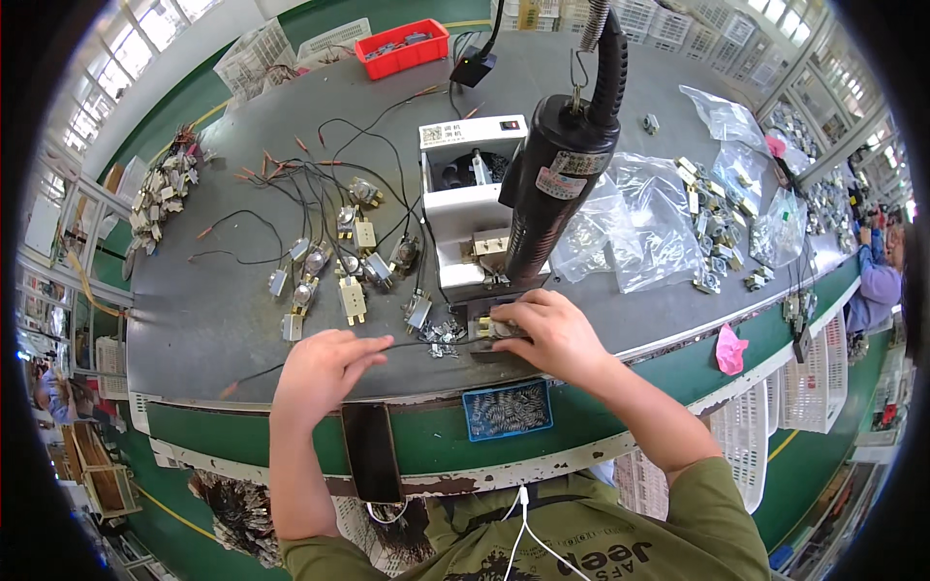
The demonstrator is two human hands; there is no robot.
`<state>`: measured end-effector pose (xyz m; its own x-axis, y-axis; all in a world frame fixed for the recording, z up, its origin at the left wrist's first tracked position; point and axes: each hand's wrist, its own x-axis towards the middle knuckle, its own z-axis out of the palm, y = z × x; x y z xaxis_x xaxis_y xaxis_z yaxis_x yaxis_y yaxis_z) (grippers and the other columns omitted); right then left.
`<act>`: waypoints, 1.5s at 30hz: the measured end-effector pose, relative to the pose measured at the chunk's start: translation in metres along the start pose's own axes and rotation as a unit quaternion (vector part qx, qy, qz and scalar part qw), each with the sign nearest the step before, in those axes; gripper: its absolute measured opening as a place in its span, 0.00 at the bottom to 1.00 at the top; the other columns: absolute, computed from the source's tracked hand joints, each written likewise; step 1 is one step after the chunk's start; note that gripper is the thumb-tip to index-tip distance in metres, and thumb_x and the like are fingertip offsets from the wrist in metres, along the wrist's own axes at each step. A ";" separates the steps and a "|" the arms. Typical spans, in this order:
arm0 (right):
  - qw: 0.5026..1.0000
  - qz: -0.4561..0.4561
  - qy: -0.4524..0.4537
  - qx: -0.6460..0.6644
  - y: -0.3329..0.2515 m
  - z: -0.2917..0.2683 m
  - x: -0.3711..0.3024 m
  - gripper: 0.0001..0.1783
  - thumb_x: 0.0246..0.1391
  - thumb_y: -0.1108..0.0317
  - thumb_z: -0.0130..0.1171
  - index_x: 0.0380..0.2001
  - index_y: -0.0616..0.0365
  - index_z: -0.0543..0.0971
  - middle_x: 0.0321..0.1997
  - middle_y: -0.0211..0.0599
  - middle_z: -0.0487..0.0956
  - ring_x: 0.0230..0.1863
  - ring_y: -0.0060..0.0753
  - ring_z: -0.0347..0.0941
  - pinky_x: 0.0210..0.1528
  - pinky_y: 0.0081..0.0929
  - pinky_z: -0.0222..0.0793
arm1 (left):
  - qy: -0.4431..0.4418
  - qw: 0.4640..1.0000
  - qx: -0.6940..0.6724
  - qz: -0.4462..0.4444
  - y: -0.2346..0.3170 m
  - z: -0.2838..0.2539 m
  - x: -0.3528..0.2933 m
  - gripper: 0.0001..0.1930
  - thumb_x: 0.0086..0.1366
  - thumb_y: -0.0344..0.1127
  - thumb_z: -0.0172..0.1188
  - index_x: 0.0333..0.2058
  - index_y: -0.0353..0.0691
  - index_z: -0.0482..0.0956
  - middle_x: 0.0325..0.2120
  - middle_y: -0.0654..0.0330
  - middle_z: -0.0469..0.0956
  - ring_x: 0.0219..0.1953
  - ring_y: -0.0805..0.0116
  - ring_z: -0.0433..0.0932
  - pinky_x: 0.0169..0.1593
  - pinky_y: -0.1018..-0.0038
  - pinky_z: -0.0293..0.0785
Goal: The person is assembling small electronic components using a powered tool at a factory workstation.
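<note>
Fingers [504, 315] of the right hand [542, 334] curled down narrow onto a small metal part [494, 329] that sits on a dark block [484, 347], at the near foot of the white machine [472, 203]; whether they grip or only press it cannot be told. Fingers of the left hand [325, 368] nearly closed, tips pinching a thin black wire [426, 342] that runs across the grey table [213, 320] toward the block. Left of the block: loose heap of small metal bits [444, 336]. A black hanging power tool [557, 184] is suspended just in front of the machine, above the right hand. Left of the machine: wired switch assemblies [334, 261] spread out. Right of it: clear plastic bags [630, 223]. Below the block, on the table's green edge: blue tray of springs [507, 410] and a dark phone [371, 450].
</note>
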<state>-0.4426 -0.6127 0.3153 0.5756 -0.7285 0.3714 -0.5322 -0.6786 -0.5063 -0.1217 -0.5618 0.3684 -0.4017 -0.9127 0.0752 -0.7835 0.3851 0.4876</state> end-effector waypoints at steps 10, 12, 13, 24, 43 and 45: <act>0.995 -0.031 -0.002 -0.094 -0.004 0.002 -0.002 0.24 0.49 0.64 0.70 0.51 0.54 0.80 0.49 0.29 0.84 0.50 0.38 0.76 0.52 0.36 0.69 | 0.061 0.997 0.029 0.042 0.022 0.041 0.031 0.10 0.58 0.39 0.69 0.40 0.51 0.87 0.23 0.61 0.73 0.27 0.61 0.77 0.31 0.66 0.74; 0.995 -0.026 0.003 -0.100 -0.005 0.006 -0.005 0.24 0.50 0.64 0.69 0.52 0.54 0.80 0.50 0.30 0.84 0.51 0.38 0.76 0.53 0.36 0.69 | 0.071 0.993 0.050 0.085 0.017 0.042 0.036 0.10 0.57 0.38 0.70 0.39 0.52 0.87 0.23 0.64 0.74 0.28 0.63 0.77 0.31 0.67 0.74; 0.994 -0.024 0.009 -0.104 -0.005 0.007 -0.006 0.24 0.51 0.65 0.69 0.53 0.53 0.79 0.50 0.30 0.83 0.52 0.38 0.76 0.53 0.36 0.69 | 0.071 0.993 0.051 0.084 0.017 0.042 0.037 0.10 0.57 0.38 0.70 0.39 0.52 0.87 0.23 0.64 0.74 0.28 0.63 0.77 0.31 0.67 0.74; 0.996 0.012 0.006 -0.088 -0.004 0.009 -0.013 0.23 0.53 0.66 0.67 0.53 0.57 0.78 0.53 0.39 0.81 0.56 0.41 0.76 0.56 0.38 0.69 | 0.061 0.990 0.082 0.102 0.033 0.058 0.051 0.15 0.55 0.34 0.70 0.43 0.49 0.85 0.37 0.64 0.78 0.41 0.62 0.76 0.45 0.66 0.73; 0.910 -0.059 0.238 0.335 -0.053 -0.078 0.079 0.41 0.55 0.79 0.63 0.68 0.59 0.55 0.50 0.48 0.78 0.38 0.28 0.78 0.40 0.23 0.75 | 0.146 0.981 -0.070 0.109 0.049 0.111 0.068 0.14 0.58 0.34 0.68 0.44 0.48 0.81 0.40 0.64 0.78 0.38 0.61 0.79 0.38 0.67 0.77; 0.926 -0.065 0.211 0.305 -0.054 -0.084 0.076 0.42 0.57 0.75 0.63 0.70 0.59 0.53 0.50 0.51 0.77 0.37 0.31 0.79 0.39 0.25 0.76 | 0.142 0.984 -0.073 0.084 0.049 0.109 0.062 0.13 0.58 0.34 0.69 0.43 0.49 0.82 0.41 0.64 0.78 0.39 0.61 0.79 0.40 0.67 0.78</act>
<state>-0.4220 -0.6393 0.4362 0.2477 -0.7036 0.6661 0.0483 -0.6777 -0.7338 -0.2364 -0.5844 0.3017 -0.3554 -0.8473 0.3946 -0.6327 0.5288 0.5657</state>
